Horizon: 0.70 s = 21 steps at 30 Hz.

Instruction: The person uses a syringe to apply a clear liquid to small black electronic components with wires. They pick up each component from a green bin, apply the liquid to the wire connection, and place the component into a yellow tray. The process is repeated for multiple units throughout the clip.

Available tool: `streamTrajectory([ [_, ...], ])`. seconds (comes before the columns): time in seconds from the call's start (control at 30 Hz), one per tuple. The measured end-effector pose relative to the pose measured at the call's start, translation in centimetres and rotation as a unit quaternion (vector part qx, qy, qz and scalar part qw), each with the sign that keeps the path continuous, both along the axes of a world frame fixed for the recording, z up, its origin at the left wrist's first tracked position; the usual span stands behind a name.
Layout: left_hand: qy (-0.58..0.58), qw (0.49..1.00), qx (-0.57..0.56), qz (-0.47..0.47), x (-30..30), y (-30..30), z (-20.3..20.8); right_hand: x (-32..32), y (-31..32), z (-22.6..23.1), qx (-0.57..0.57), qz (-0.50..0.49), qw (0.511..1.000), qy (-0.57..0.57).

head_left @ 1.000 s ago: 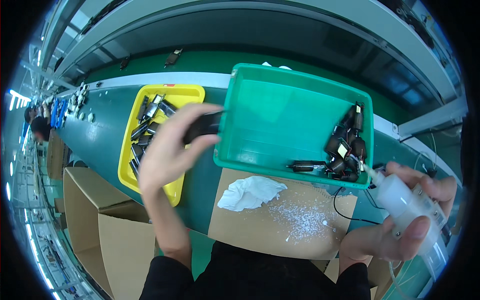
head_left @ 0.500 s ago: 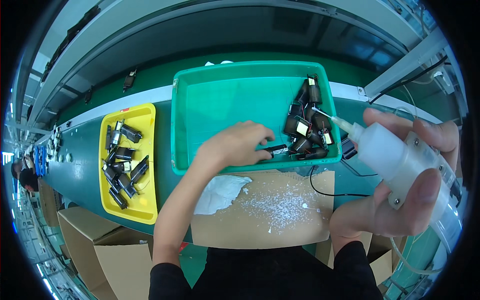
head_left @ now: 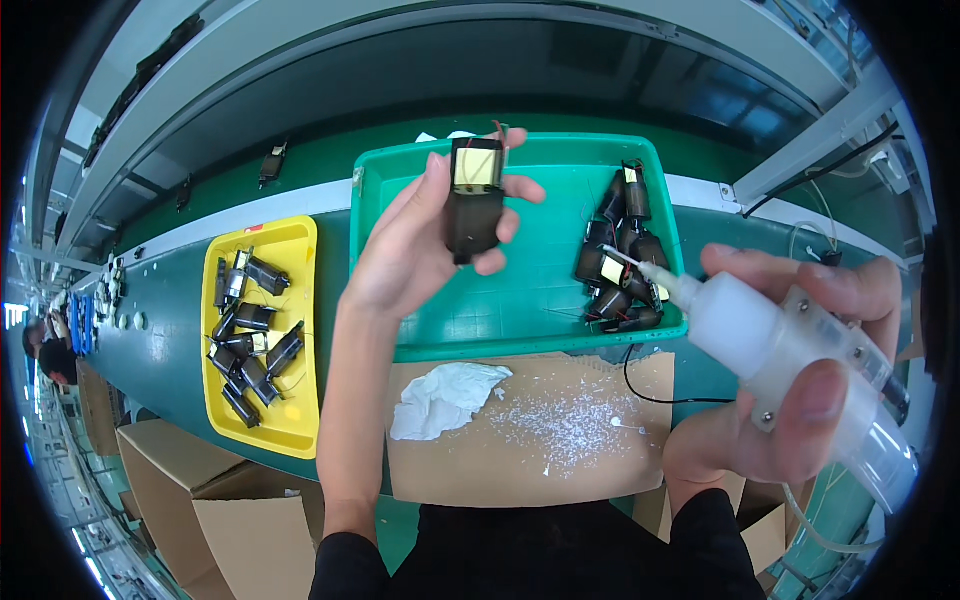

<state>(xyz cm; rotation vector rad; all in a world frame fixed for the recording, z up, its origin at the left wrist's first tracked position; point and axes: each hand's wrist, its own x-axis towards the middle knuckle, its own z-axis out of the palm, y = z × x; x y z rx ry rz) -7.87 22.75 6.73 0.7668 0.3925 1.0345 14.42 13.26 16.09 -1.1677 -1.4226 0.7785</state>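
My left hand (head_left: 400, 240) is raised over the green bin (head_left: 450, 345), its fingers wrapped round a black motor-like part (head_left: 474, 215). That part is upright, with a pale yellow pad on its upper half and thin red wires at the top. On the right, my right hand (head_left: 810, 370) grips a dispensing syringe (head_left: 735, 310) filled with white material. The syringe's thin nozzle points up and left, over a pile of similar black parts (head_left: 615, 275) in the bin's right end. Whether the tip touches any of them I cannot tell.
To the left stands a yellow tray (head_left: 310, 350) of similar black parts. In front of the bin, a crumpled white cloth (head_left: 450, 400) and white crumbs lie on a cardboard sheet (head_left: 450, 480). Cartons (head_left: 250, 530) stand below the table. Another person (head_left: 50, 350) is far left.
My left hand has lifted a black motor-like part from the green bin's floor and brought it up near the far rim. The syringe in my right hand has shifted slightly left.
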Motion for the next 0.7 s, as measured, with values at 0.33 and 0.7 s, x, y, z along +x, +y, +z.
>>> streamTrajectory([
  [0.33, 0.024, 0.99, 0.103, -0.093, 0.7, -3.2, 1.1, -2.7, 0.4, -0.5, -0.001, 0.134, 0.99, 0.039],
  [0.7, 0.035, 0.992, 0.099, -0.072, 0.5, -3.2, 1.1, -2.6, 0.9, -0.9, 0.031, 0.206, 0.978, -0.021],
])
